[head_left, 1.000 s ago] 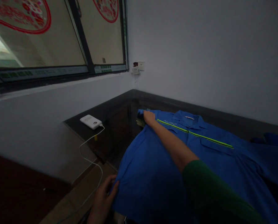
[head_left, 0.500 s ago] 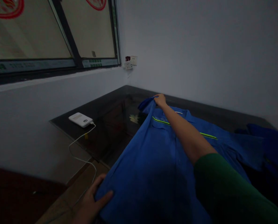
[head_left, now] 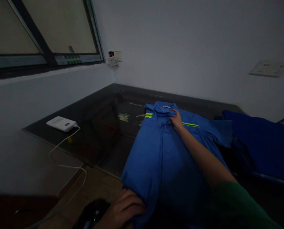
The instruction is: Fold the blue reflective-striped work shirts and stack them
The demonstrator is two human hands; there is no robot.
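Shirt (head_left: 144, 152) on the dark table (head_left: 94, 111), collar (head_left: 164, 109) toward the back wall (head_left: 180, 47), sleeve (head_left: 221, 128) spread out right next to the blue cloth (head_left: 263, 136). Right hand (head_left: 176, 120) has fingers closed on the front fabric just beside the collar; left hand (head_left: 126, 206) has fingers bent shut over the lower left edge of the shirt, thumb hidden. Power bank (head_left: 62, 124) sits well apart on the table's left side, white cable (head_left: 84, 175) plugged in and hanging off the edge.
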